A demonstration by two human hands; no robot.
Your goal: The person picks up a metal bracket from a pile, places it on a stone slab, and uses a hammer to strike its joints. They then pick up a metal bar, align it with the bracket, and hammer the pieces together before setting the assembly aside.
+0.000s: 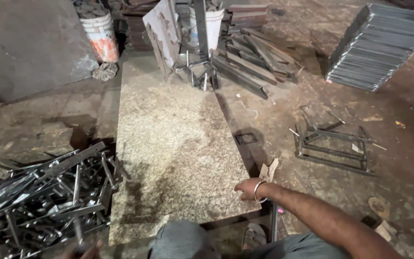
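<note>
A speckled granite slab (pixel 168 139) lies flat on the workshop floor in front of me. My right hand (pixel 248 188), with a metal bangle on the wrist, rests on the slab's near right corner by its edge and holds nothing. My left hand (pixel 86 250) shows only as a blur at the bottom edge, beside a heap of bent steel pieces (pixel 39 196) left of the slab. Whether it holds anything is unclear. My knee in grey trousers (pixel 183 240) is at the slab's near end.
A welded steel frame (pixel 334 144) lies on the floor to the right. Steel angle bars (pixel 250 60) and two white buckets (pixel 100 33) stand beyond the slab's far end. Stacked metal frames (pixel 379 45) sit at the far right. A grey sheet (pixel 25 48) lies at the far left.
</note>
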